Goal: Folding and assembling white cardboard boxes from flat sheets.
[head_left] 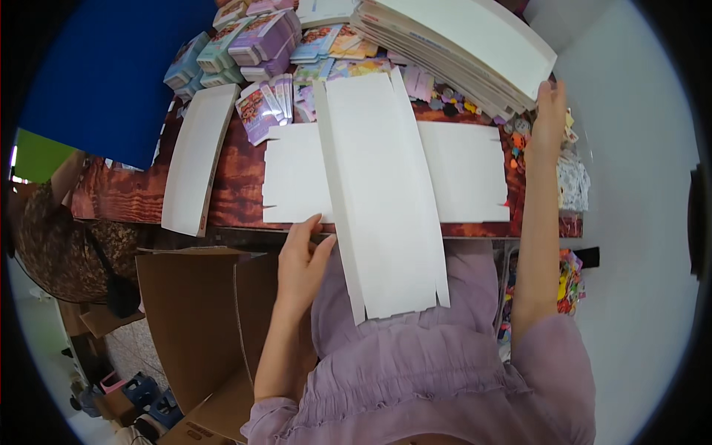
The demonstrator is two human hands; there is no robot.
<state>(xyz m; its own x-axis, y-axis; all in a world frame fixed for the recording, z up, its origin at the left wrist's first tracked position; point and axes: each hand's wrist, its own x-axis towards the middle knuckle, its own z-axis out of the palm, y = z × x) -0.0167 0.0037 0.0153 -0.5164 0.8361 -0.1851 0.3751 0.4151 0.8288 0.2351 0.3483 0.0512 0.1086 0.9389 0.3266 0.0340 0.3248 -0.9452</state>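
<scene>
A long white cardboard tray (pixel 386 185) with raised side flaps and notched ends lies lengthwise in front of me. It crosses over a flat white cardboard blank (pixel 475 174), and its near end overhangs the table edge above my lap. By the tray's left side is my left hand (pixel 302 263), open, thumb and forefinger apart at the blank's near edge. My right hand (pixel 547 119) reaches far right, fingers stretched up against the end of a tall stack of white cardboard trays (pixel 452 52). Its fingertips are partly hidden, with no separate piece visible in them.
Another white tray (pixel 196 159) lies left on the red-brown table (pixel 245 174). Behind stand bundled small boxes (pixel 259 37) and colourful packets (pixel 259 115). Small trinkets (pixel 519 137) lie at right. An open brown carton (pixel 189 319) stands below left. Another person's arm (pixel 67 174) shows at far left.
</scene>
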